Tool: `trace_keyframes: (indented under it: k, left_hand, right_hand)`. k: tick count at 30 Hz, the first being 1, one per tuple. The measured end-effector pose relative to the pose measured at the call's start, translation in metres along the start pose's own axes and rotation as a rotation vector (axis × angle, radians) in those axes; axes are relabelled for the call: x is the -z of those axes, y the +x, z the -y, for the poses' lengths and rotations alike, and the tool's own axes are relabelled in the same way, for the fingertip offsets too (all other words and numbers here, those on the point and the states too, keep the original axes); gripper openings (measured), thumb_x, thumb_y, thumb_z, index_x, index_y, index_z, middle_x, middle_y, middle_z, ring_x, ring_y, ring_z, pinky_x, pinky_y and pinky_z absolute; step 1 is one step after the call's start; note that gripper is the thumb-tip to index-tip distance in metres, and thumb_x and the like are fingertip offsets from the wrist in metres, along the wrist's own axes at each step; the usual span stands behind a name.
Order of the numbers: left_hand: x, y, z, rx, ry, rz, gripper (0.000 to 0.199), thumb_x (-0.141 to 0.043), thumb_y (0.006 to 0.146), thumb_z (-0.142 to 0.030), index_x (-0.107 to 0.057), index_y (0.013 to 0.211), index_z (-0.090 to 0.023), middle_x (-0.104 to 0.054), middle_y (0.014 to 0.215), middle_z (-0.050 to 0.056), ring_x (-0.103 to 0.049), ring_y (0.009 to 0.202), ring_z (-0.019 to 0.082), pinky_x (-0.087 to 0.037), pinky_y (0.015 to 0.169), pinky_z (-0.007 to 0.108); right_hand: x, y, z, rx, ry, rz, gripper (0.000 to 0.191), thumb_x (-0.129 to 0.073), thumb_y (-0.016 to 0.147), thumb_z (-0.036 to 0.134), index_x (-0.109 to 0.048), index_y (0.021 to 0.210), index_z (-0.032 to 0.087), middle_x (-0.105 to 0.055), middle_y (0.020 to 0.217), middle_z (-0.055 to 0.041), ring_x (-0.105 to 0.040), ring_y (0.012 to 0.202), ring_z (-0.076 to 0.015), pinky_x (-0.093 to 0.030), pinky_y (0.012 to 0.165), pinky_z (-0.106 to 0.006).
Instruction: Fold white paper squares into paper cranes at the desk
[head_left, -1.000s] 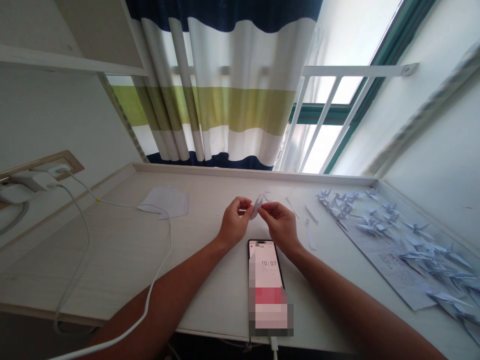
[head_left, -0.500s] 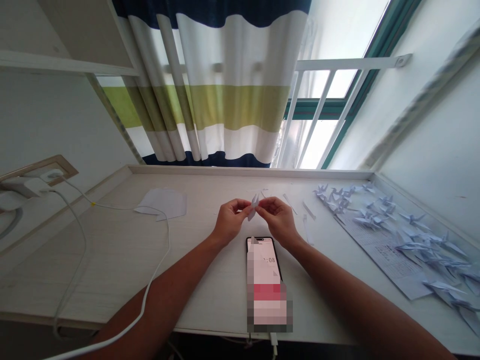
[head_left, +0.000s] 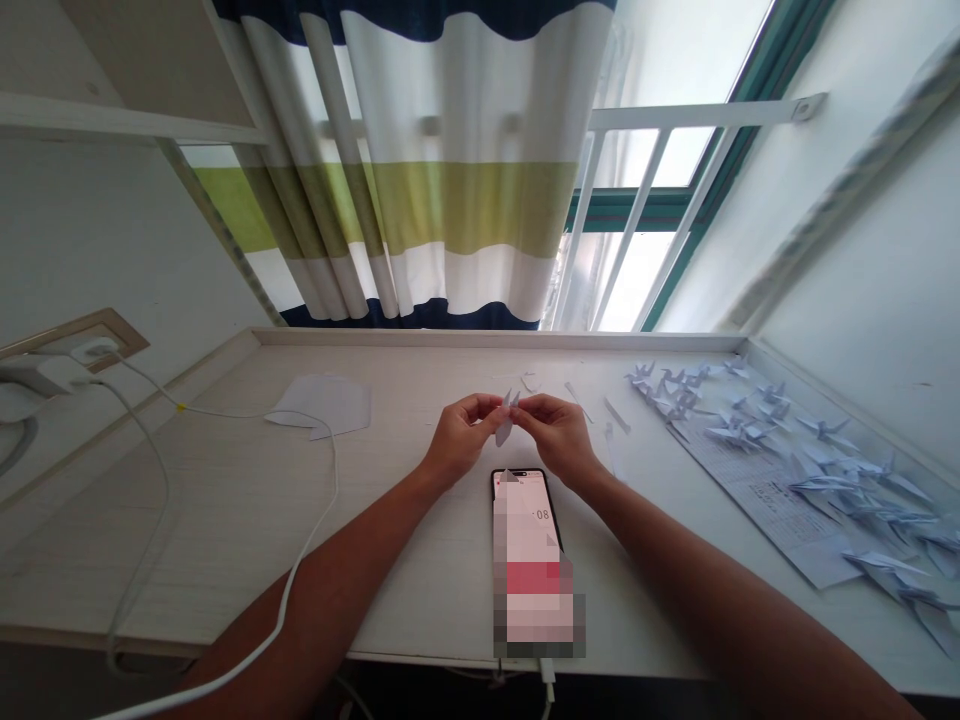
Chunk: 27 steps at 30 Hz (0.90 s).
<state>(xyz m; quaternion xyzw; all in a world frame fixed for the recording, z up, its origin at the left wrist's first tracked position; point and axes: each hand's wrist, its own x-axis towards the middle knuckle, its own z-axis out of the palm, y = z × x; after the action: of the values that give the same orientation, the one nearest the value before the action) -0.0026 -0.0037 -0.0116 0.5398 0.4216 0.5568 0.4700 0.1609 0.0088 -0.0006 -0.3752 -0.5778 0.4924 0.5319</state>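
- Far left: white plugs [head_left: 49, 372] at the wall; cable [head_left: 335, 468] runs from there over the tabletop [head_left: 210, 520].
- White paper sheets [head_left: 330, 402] lie flat, well left of the hands.
- Left hand [head_left: 457, 440]: thumb and index fingers pinch the left edge of the folded paper, other fingers curled in.
- Folded paper [head_left: 504, 436]: between both hands, just past the phone's top end. Can't tell if it touches the surface. Long axis near upright in view, leaning slightly right at the top. Two narrow points aim up toward the curtain [head_left: 465, 205], broader blade aims down toward the phone. Should handle very light, stiff along creases, soft across single layers; tips likely bend or tear easily. Best hold: side edges, near the layered middle.
- Phone [head_left: 534, 530]: lies screen up, below the hands.
- Right hand [head_left: 561, 440]: thumb and index fingers pinch the paper's right side, near the base of the points.
- Paper strips [head_left: 617, 414]: loose, just right of that hand.
- Far right: paper cranes [head_left: 742, 436] clustered, some on a printed sheet [head_left: 739, 492].
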Motion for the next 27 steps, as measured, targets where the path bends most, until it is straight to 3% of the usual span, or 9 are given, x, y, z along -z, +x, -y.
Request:
trace_keyframes:
  k: [4,16,27]
  left_hand:
    - [0.0001,0.0007,0.0015,-0.034,0.066,-0.024,0.03,-0.075,0.082,-0.043,-0.075,0.089,-0.014,-0.074,0.087,0.007,-0.065,0.08,0.017,-0.051,0.076,0.029]
    - [-0.0032,-0.003,-0.0034,-0.07,0.156,-0.069,0.031,-0.072,0.084,-0.047,-0.072,0.083,-0.016,-0.07,0.077,0.004,-0.058,0.065,0.013,-0.045,0.061,0.025]
    - [-0.006,-0.0056,0.0019,-0.187,0.302,-0.048,0.027,-0.061,0.093,-0.044,-0.07,0.088,-0.019,-0.071,0.082,0.003,-0.061,0.071,0.015,-0.047,0.066,0.026]
  right_hand:
    - [0.0001,-0.0004,0.0018,-0.02,0.0,0.043,0.035,-0.086,0.068,0.05,-0.076,0.081,0.019,-0.075,0.081,-0.0061,-0.068,0.076,-0.0213,-0.056,0.075,-0.037]
    - [-0.0031,-0.003,0.0024,0.04,-0.098,0.01,0.028,-0.078,0.08,0.046,-0.074,0.084,0.019,-0.074,0.084,-0.0066,-0.068,0.079,-0.0212,-0.054,0.077,-0.036]
    - [-0.0011,-0.002,0.0046,0.104,-0.203,0.022,0.026,-0.071,0.085,0.044,-0.074,0.083,0.019,-0.074,0.083,-0.0053,-0.065,0.077,-0.0198,-0.052,0.075,-0.035]
